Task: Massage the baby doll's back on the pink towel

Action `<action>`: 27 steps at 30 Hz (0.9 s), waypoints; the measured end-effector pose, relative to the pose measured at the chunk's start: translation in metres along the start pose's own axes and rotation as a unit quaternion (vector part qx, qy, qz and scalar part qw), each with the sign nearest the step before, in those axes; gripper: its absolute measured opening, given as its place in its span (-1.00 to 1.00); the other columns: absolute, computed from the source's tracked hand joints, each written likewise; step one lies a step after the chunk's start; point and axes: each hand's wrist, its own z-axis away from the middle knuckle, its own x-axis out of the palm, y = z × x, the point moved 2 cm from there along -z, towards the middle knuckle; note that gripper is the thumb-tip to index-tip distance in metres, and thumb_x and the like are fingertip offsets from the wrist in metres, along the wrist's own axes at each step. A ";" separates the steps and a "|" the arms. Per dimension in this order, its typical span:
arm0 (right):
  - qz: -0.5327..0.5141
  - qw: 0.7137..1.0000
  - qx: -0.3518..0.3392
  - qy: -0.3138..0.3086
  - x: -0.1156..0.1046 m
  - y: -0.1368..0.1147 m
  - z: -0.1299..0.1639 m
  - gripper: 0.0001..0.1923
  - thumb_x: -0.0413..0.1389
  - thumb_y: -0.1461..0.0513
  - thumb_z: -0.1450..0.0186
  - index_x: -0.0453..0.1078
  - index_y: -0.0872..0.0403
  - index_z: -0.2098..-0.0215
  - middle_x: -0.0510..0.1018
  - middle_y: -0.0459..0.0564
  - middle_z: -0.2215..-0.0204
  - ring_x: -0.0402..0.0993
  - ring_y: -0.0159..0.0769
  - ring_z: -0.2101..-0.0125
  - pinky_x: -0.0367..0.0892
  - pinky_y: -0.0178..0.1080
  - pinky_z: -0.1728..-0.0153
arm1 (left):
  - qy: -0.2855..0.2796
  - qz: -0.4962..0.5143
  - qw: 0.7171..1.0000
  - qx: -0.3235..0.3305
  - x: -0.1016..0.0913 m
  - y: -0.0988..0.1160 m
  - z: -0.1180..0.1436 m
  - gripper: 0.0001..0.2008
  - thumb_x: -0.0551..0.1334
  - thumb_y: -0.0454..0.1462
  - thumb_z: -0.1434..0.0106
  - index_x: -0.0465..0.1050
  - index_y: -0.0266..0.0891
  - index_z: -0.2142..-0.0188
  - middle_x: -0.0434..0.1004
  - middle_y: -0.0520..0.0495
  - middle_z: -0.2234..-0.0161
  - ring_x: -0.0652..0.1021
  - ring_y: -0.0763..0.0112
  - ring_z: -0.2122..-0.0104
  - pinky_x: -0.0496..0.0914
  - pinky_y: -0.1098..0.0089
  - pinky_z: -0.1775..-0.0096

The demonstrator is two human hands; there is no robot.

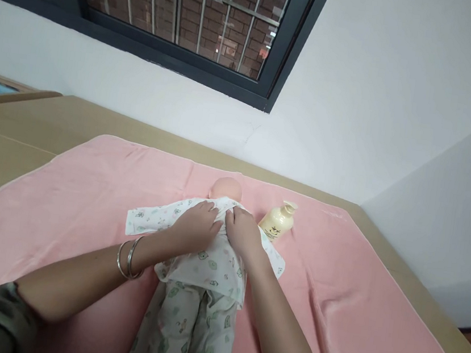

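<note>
Head view, centre of frame: left hand (196,226) and right hand (244,234) pressed flat, fingers pinching printed top (207,265) at chest of one doll (226,189). Soft, light cloth, likely bunching easily; best gripped at front edges. One lotion bottle (278,221) right of centre, one pink towel (64,201) beneath.

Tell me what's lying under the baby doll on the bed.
A pink towel is spread under the doll, reaching past it on every side, with a pump bottle on it beside the doll's head. Beyond the towel's edges a tan surface shows. Directly beneath the doll is hidden.
</note>
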 end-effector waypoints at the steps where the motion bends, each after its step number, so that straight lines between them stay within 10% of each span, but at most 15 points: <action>1: 0.020 1.000 -0.010 0.003 -0.001 -0.006 0.004 -0.61 -0.18 0.20 -0.52 0.48 0.16 0.10 0.61 0.20 0.08 0.49 -0.09 0.05 0.24 -0.18 0.03 | -0.004 0.009 1.000 -0.007 0.000 -0.005 -0.004 -0.74 0.02 -0.25 -0.41 0.47 -0.24 0.25 0.55 -0.28 0.21 0.54 0.06 0.13 0.43 0.07 0.02; 7: 0.078 0.994 -0.076 0.020 -0.002 -0.033 0.025 -0.65 -0.14 0.31 -0.47 0.50 0.17 0.10 0.62 0.20 0.16 0.48 -0.06 0.05 0.22 -0.13 -0.07 | -0.011 0.028 0.998 -0.057 0.010 -0.028 -0.017 -0.68 -0.03 -0.17 -0.46 0.45 -0.24 0.18 0.56 -0.26 0.17 0.55 0.09 0.15 0.46 0.10 0.08; 18: -0.008 1.000 0.018 -0.005 0.005 0.011 -0.009 -0.55 -0.27 0.21 -0.54 0.46 0.13 0.05 0.60 0.14 0.04 0.50 -0.18 0.05 0.23 -0.23 0.04 | 0.058 -0.029 0.998 0.001 0.013 0.005 0.005 -0.67 -0.01 -0.33 -0.39 0.50 -0.36 0.06 0.55 -0.44 0.06 0.50 -0.07 -0.04 0.33 -0.12 -0.14; 27: 0.073 0.996 -0.050 0.005 -0.001 -0.033 0.023 -0.62 -0.14 0.29 -0.47 0.42 0.26 -0.07 0.52 0.30 -0.04 0.38 0.01 -0.11 0.17 -0.06 -0.18 | 0.029 -0.035 0.998 0.041 0.024 -0.025 -0.009 -0.69 0.01 -0.28 -0.42 0.53 -0.26 0.22 0.56 -0.33 0.16 0.51 0.00 0.08 0.42 -0.01 0.02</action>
